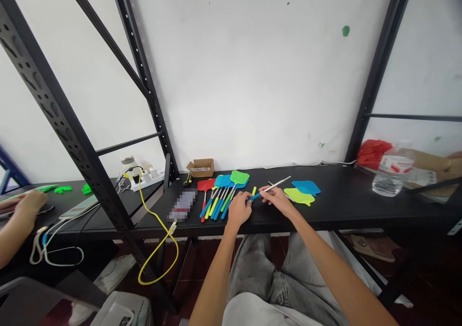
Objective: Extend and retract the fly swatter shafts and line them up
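Note:
Both hands are at a fly swatter handle (255,196), a blue grip with a thin metal rod that points up and to the right; no head shows on the rod's end. My left hand (239,209) closes on the blue end. Around the part where grip meets rod, my right hand (276,199) is pinched. A yellow handle end (254,190) shows just behind them. Left of my hands lies a row of fly swatters (218,203) with red, blue and green heads. Beyond my right hand lie a blue swatter head (306,187) and a yellow-green swatter head (300,196).
A phone (183,204) on a yellow cable (156,215) and a small cardboard box (201,167) are at the left. A water bottle (392,171) and a red bag (372,152) stand right. Black posts (68,109) frame the table; another person's hand (31,203) is far left.

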The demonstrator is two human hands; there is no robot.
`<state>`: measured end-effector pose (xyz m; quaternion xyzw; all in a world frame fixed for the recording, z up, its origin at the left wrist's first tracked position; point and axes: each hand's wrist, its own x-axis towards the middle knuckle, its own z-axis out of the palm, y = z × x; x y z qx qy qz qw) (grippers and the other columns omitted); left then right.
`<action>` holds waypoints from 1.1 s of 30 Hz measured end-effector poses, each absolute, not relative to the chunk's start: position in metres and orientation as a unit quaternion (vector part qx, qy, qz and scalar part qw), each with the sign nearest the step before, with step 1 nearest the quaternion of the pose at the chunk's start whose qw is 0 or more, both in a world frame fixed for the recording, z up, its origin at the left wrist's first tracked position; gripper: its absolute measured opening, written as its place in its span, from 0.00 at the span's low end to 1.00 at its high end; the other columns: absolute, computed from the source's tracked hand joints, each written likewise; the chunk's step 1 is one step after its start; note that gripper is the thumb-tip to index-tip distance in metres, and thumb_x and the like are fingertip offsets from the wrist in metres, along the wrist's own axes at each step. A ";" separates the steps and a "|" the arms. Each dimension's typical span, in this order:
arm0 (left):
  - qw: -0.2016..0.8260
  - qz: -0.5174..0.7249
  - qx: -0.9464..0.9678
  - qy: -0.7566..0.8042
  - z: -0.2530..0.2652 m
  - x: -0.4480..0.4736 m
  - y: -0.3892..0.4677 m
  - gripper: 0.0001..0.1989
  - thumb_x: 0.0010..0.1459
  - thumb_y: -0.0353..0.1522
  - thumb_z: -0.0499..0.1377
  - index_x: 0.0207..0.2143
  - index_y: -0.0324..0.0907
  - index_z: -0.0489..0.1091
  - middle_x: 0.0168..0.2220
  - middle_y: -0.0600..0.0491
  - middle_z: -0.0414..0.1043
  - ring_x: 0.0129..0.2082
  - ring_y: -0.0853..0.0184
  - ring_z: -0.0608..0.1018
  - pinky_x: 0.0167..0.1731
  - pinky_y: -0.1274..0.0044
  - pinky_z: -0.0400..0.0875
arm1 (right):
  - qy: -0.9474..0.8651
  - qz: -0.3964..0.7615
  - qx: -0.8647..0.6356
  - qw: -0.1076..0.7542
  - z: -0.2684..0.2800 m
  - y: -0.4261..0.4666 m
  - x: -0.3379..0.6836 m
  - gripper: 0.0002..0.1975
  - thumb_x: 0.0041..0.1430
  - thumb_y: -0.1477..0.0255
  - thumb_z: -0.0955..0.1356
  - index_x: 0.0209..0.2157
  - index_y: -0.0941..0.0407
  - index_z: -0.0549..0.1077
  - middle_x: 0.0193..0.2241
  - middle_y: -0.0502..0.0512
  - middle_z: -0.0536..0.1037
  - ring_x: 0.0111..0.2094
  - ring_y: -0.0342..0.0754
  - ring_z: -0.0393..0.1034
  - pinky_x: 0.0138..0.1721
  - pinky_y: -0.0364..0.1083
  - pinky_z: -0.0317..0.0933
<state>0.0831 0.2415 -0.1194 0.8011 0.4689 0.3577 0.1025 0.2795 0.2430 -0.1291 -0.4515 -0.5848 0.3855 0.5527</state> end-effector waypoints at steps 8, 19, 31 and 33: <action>0.107 0.375 0.784 0.484 -0.119 0.083 0.246 0.12 0.59 0.27 0.54 0.41 0.45 0.75 0.41 0.50 0.74 0.43 0.62 0.73 0.45 0.73 0.65 | -0.414 0.437 -0.417 0.681 -0.129 0.247 0.283 0.20 0.56 0.52 0.69 0.36 0.56 0.75 0.33 0.61 0.81 0.23 0.43 0.72 0.19 0.40 0.62; 0.151 0.401 0.780 0.457 -0.115 0.083 0.240 0.13 0.65 0.35 0.50 0.39 0.45 0.75 0.33 0.53 0.77 0.35 0.65 0.76 0.36 0.76 0.64 | -0.502 0.417 -0.444 0.614 -0.133 0.249 0.282 0.25 0.52 0.46 0.69 0.29 0.57 0.75 0.28 0.60 0.80 0.22 0.46 0.72 0.19 0.42 0.61; 0.223 0.501 0.720 0.425 -0.116 0.078 0.249 0.19 0.63 0.42 0.50 0.32 0.40 0.75 0.30 0.52 0.76 0.32 0.65 0.76 0.35 0.77 0.65 | -0.405 0.416 -0.412 0.702 -0.128 0.246 0.285 0.23 0.44 0.51 0.75 0.31 0.56 0.75 0.24 0.55 0.77 0.20 0.43 0.68 0.20 0.42 0.61; 0.235 0.497 0.726 0.413 -0.116 0.079 0.248 0.20 0.63 0.44 0.51 0.32 0.40 0.76 0.30 0.52 0.77 0.32 0.65 0.77 0.35 0.76 0.66 | -0.414 0.412 -0.413 0.699 -0.130 0.246 0.286 0.23 0.44 0.51 0.75 0.30 0.56 0.75 0.24 0.55 0.77 0.21 0.44 0.68 0.20 0.42 0.61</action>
